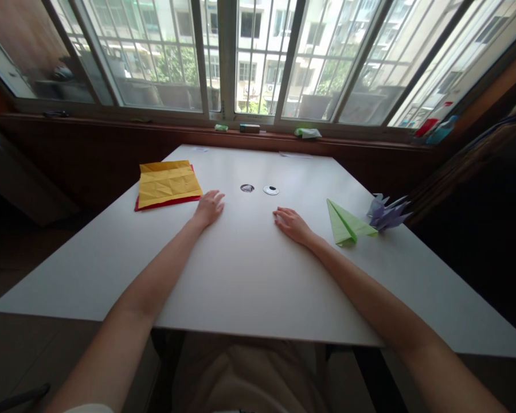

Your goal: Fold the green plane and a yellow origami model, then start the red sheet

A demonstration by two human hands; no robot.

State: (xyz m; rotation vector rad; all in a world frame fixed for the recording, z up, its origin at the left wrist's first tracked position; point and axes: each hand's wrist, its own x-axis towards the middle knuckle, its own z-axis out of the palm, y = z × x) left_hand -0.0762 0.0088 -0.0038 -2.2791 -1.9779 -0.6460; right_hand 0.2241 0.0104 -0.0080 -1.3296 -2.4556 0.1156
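My forearms are stretching out over the white table [241, 287]. My right hand [293, 225] is lying flat, fingers loosely spread and holding nothing, near the green paper plane [346, 225]. My left hand [208, 207] is resting empty, palm down, just beside the yellow paper [167, 182].

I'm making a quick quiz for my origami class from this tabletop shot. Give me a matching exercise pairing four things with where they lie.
Things:
1. yellow paper
2. green paper plane
3. purple paper crane
4. two round discs

Places:
A. near the table's right edge
B. beyond and between the hands
C. beside the left hand, on red paper
D. just right of the right hand

Pairs: 1-C, 2-D, 3-A, 4-B
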